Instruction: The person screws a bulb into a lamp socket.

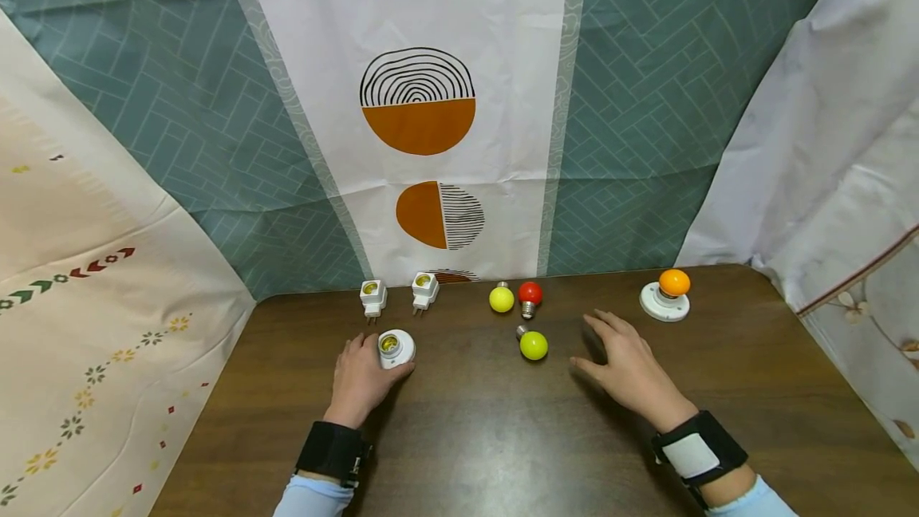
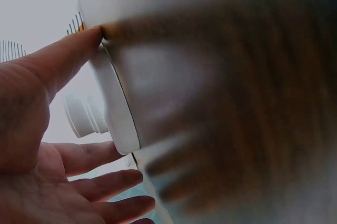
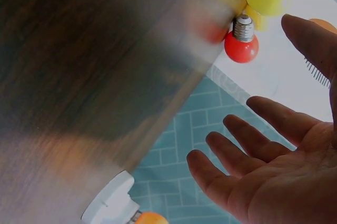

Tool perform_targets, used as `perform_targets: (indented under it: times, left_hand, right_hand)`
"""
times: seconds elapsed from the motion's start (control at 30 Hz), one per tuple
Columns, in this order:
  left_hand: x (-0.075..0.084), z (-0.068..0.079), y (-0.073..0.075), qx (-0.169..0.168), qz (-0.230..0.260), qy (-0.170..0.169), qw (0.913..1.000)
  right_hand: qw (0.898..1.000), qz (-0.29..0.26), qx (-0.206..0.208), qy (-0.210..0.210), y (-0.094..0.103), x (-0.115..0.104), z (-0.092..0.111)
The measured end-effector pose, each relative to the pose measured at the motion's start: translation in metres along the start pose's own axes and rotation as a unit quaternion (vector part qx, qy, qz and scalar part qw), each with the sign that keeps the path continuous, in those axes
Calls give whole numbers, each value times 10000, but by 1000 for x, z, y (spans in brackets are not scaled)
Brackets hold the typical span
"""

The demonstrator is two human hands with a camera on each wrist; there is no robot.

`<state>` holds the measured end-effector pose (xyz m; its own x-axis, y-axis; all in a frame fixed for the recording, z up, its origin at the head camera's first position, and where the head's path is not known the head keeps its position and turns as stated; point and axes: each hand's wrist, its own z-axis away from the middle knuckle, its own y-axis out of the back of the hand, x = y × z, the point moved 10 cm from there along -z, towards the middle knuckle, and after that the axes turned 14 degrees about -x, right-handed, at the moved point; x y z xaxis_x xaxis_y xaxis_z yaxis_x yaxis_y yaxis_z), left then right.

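Note:
My left hand [image 1: 359, 377] holds a round white lamp holder [image 1: 404, 347] on the table, its thumb on one side and fingers on the other. In the left wrist view the thumb and index finger touch opposite edges of the lamp holder's base [image 2: 122, 110]. Its socket faces up with no bulb in it. My right hand [image 1: 632, 365] hovers over the table with fingers spread, holding nothing. To its left lie a yellow-green bulb [image 1: 534, 345], a red bulb [image 1: 530, 294] and another yellow-green bulb [image 1: 501, 299].
Two white plug-in sockets [image 1: 372, 297] [image 1: 425, 290] stand near the back edge, beyond the left hand. At the back right, a second round lamp holder [image 1: 664, 308] carries an orange bulb [image 1: 674, 282]. A patterned cloth [image 1: 459, 126] hangs behind the brown table [image 1: 474, 453].

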<state>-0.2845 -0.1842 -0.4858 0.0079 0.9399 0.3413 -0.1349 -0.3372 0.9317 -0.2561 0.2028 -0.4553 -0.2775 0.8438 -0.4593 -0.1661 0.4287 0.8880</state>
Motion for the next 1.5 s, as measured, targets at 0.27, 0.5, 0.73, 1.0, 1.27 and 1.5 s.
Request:
perform_targets:
  times: [0.27, 0.5, 0.73, 1.0, 1.27, 1.5]
  left_hand:
    - [11, 3, -3, 21, -10, -52, 10000]
    - [33, 8, -8, -23, 146, -262, 9995]
    - [62, 17, -11, -109, 723, -525, 9959]
    - [101, 30, -7, -10, 1319, -1161, 9844]
    - [118, 39, -8, -7, 1836, -1198, 9757]
    - [128, 46, -10, 75, 2038, -1487, 9676]
  right_hand:
    - [10000, 8, -38, -8, 1, -1, 0]
    - [10000, -2, -81, -23, 0, -4, -1]
    - [10000, -20, -20, 57, 1, -12, -3]
    - [9996, -270, 27, 89, 1, -19, -10]
    - [9989, -477, -27, -6, -4, -25, -18]
    - [9989, -461, -54, 29, -10, -36, -26]
